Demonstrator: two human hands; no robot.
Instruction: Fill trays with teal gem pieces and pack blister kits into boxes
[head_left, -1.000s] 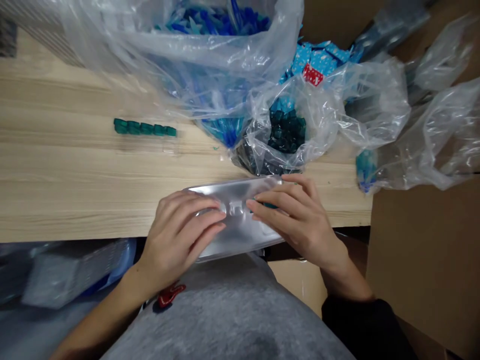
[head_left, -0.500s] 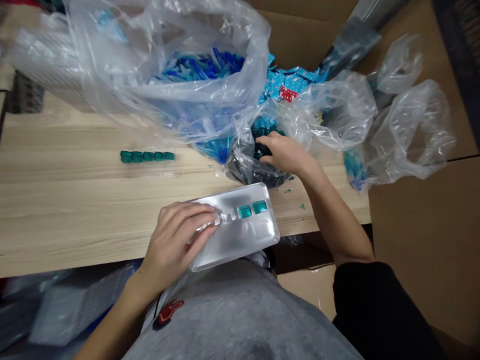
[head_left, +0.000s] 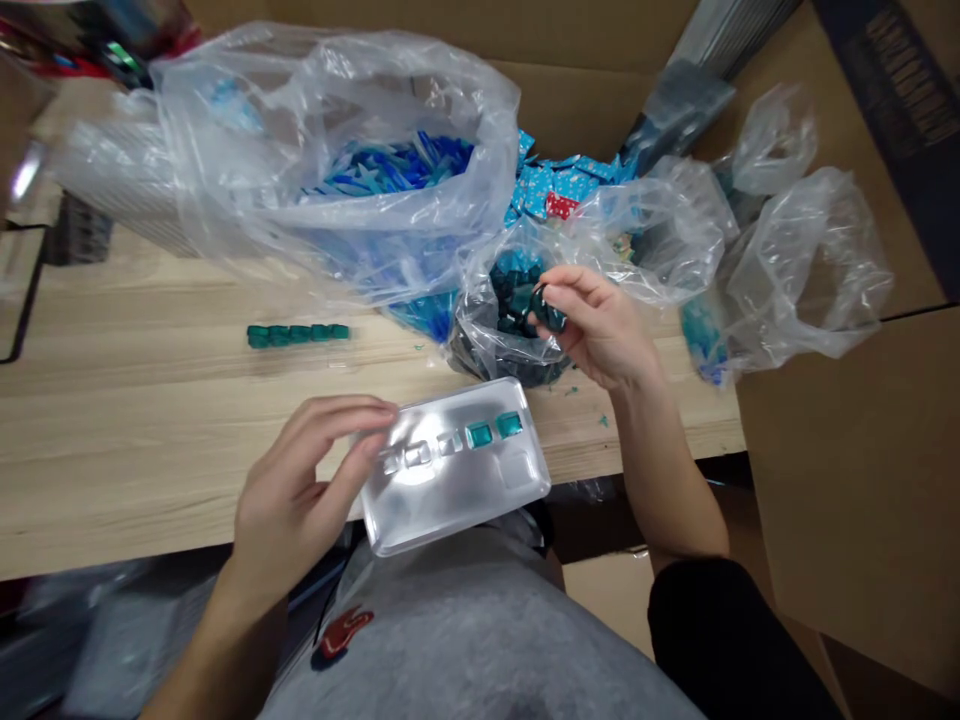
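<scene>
A clear plastic tray (head_left: 457, 490) lies at the near edge of the wooden table (head_left: 135, 420), partly over my lap. Two teal square pieces (head_left: 493, 430) sit in its row of pockets, with clear empty pockets to their left. My left hand (head_left: 300, 490) holds the tray's left end, fingers curled over its top edge. My right hand (head_left: 596, 320) is raised beside a clear bag of dark teal pieces (head_left: 510, 300) and pinches a few teal pieces (head_left: 546, 308) between thumb and fingers.
A short row of teal pieces (head_left: 298, 333) lies on the table to the left. A large clear bag of blue parts (head_left: 375, 170) stands behind it. Crumpled clear bags (head_left: 810, 260) and patterned blue packets (head_left: 555, 185) fill the right. Cardboard (head_left: 847, 480) flanks the table's right edge.
My right hand left the tray, reached into the bag of teal pieces and has come out holding some. My left hand slid to the tray's left end. The view shifted downward.
</scene>
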